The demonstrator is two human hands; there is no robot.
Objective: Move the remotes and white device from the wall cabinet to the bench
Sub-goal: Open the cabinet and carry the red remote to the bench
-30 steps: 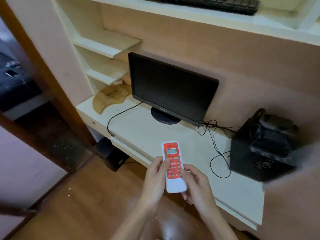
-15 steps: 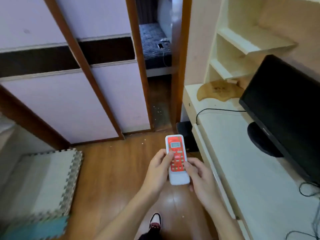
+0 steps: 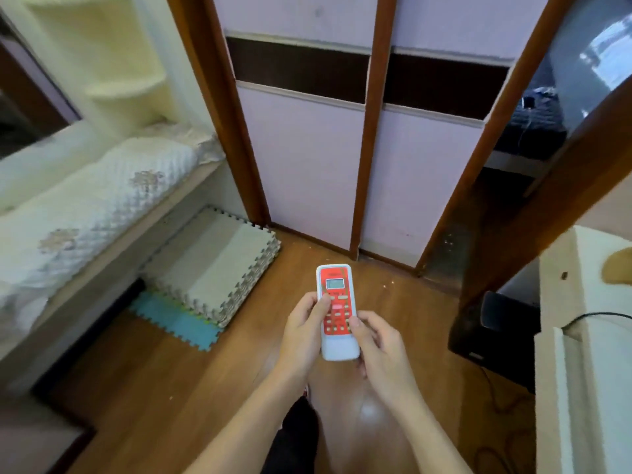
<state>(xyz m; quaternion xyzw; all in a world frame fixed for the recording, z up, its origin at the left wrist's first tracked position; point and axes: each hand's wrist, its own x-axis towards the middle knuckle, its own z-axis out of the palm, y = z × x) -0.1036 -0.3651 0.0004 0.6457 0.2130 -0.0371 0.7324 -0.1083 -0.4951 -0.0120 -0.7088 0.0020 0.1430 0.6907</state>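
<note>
- Holding red-and-white remote (image 3: 337,313) in mid-air above wood floor (image 3: 171,388); long axis pointing away from body, screen end far, plain white end near.
- Gripping it from both sides: left hand (image 3: 302,331) on left edge with thumb across buttons, right hand (image 3: 379,347) at lower right edge with thumb on face.
- Lying between both hands, touching each, no nearer to either.
- Judging quilted ledge (image 3: 95,206) as the bench: well apart to the left, left hand on the nearer side.
- Passing over stacked foam mats (image 3: 219,261) on the way there.

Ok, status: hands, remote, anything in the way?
Left hand and right hand both grip remote. Not yet on bench, off left. Foam mats stacked beside bench.
</note>
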